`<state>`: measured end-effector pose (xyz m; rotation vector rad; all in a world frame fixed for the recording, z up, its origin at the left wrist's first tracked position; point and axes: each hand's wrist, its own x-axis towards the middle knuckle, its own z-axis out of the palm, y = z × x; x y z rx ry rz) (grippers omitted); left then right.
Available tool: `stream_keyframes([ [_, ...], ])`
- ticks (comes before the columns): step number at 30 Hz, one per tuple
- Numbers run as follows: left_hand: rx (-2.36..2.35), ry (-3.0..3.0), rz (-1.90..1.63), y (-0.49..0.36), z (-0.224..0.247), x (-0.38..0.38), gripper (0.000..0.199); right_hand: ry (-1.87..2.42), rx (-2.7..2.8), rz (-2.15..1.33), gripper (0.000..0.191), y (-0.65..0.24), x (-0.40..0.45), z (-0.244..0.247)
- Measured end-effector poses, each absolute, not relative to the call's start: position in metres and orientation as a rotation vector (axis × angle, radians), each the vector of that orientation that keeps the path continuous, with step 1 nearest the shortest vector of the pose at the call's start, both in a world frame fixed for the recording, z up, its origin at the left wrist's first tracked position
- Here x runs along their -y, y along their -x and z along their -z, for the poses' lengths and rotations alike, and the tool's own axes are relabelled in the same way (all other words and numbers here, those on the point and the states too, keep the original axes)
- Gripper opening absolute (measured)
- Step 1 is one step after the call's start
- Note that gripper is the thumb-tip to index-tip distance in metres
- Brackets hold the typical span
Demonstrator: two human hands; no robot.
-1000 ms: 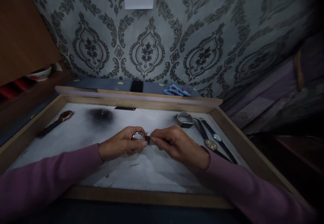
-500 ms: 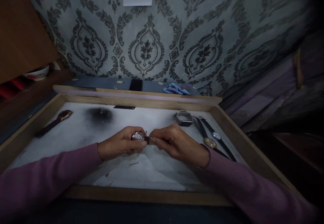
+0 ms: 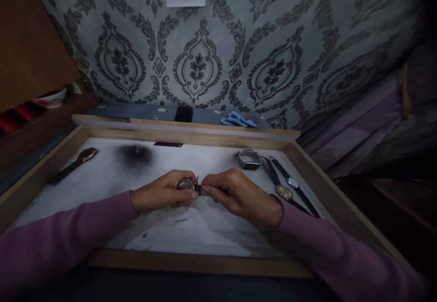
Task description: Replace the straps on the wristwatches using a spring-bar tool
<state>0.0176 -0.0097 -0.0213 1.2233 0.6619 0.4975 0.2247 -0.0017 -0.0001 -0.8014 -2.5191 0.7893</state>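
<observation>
A round-faced watch [image 3: 186, 185] is held in my left hand [image 3: 166, 191], its fingers wrapped round the case above the wooden-framed tray [image 3: 191, 261]. My right hand [image 3: 235, 192] pinches the dark strap [image 3: 200, 190] of that watch, just right of the case. A silver-banded watch [image 3: 249, 159] stands on its side behind my right hand. To the right lie a gold-faced watch [image 3: 284, 192] and a watch with a small pale face [image 3: 292, 183], both on dark straps. A brown-strapped watch [image 3: 73, 165] lies at the tray's left side.
A thin black strip [image 3: 168, 144] lies near the tray's back edge. Behind the tray are a blue cloth [image 3: 238, 119] and a black flat object [image 3: 183, 114]. At the left, a bowl [image 3: 51, 98] sits on a shelf. Patterned wallpaper covers the wall.
The held watch's face has tilted slightly and looks darker, with a small green glint at its edge. Both hands have stayed almost in place.
</observation>
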Motion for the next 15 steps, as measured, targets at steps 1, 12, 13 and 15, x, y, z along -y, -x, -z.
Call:
stream_keyframes([
  [1,-0.664,-1.221,-0.488,-0.0173,0.0218,0.0093,0.026,0.804,2.522,-0.787,0.028,-0.2247,0.0017,0.0004],
  [12,-0.685,-1.241,-0.452,-0.0189,0.0183,0.0081,0.030,0.861,2.537,-0.821,0.026,-0.2243,0.0012,0.0011],
  [13,-0.687,-1.242,-0.450,-0.0190,0.0188,0.0080,0.030,0.860,2.534,-0.823,0.026,-0.2243,0.0011,0.0013],
  [15,-0.686,-1.244,-0.447,-0.0193,0.0199,0.0079,0.030,0.849,2.529,-0.822,0.026,-0.2245,0.0012,0.0018],
])
